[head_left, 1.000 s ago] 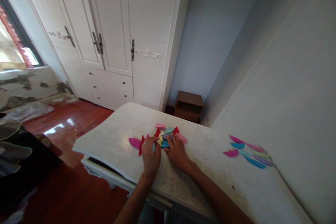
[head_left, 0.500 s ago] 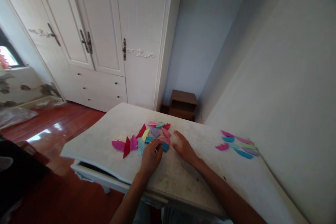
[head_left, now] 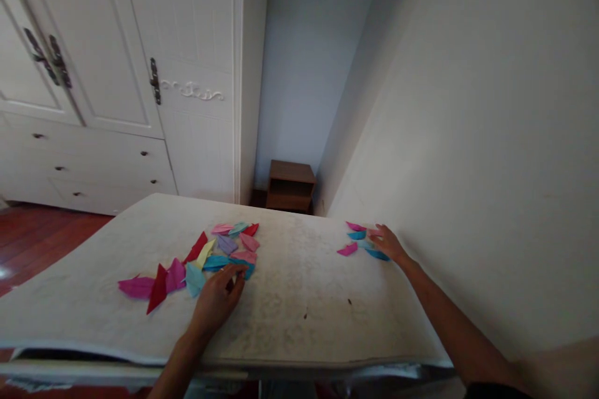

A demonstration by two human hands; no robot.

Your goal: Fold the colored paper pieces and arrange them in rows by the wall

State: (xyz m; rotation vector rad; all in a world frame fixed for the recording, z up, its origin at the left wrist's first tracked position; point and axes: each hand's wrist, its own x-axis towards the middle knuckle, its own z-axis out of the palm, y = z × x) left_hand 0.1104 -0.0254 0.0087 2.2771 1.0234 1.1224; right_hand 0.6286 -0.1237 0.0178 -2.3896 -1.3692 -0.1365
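Note:
Two groups of colourful folded paper boats, pointed at the ends, lie on a white tabletop (head_left: 299,324). My left hand (head_left: 219,296) is at the near edge of the left group, thumb and fingers closed at a blue paper boat (head_left: 250,269). Around it lie a light-teal paper boat (head_left: 194,279), a yellow one, a purple paper boat (head_left: 227,244) and several pink and red ones. Over by the wall, my right hand (head_left: 389,244) reaches over the right group, its thumb and fingers apart around a pink paper boat (head_left: 373,232). My palm hides some boats there.
A white wardrobe (head_left: 201,149) stands beyond the table. In the corner is a small brown nightstand (head_left: 291,171). The grey wall (head_left: 444,137) borders the table's right side. Two small dark specks mark the tabletop.
My right hand has moved from beside the left group to the right group by the wall. My left hand stays at the blue paper boat. The view has turned right.

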